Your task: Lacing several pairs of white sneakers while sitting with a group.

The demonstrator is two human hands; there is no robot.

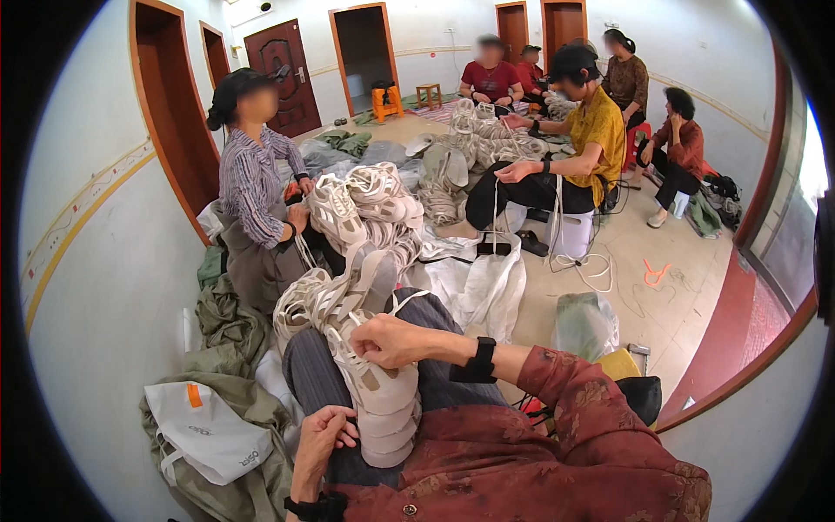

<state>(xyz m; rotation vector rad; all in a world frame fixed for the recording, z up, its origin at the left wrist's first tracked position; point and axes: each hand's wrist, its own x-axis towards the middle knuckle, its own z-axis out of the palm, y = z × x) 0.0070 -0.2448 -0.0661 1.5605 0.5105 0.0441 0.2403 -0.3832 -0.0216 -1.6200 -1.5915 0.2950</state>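
Lacing, I judge: my right fingers (369, 344) bunched over shoe (385, 402), left fingers (337, 424) curled beside it; grips unclear. Next: steady pull.

Near left, dark printed lettering shows on a flat white bag (209, 433) with an orange rectangular patch (194, 396): one small line around its middle, another toward its right-hand end. A small round red mark (432, 54) on the pale far wall (439, 36) is too tiny to read.
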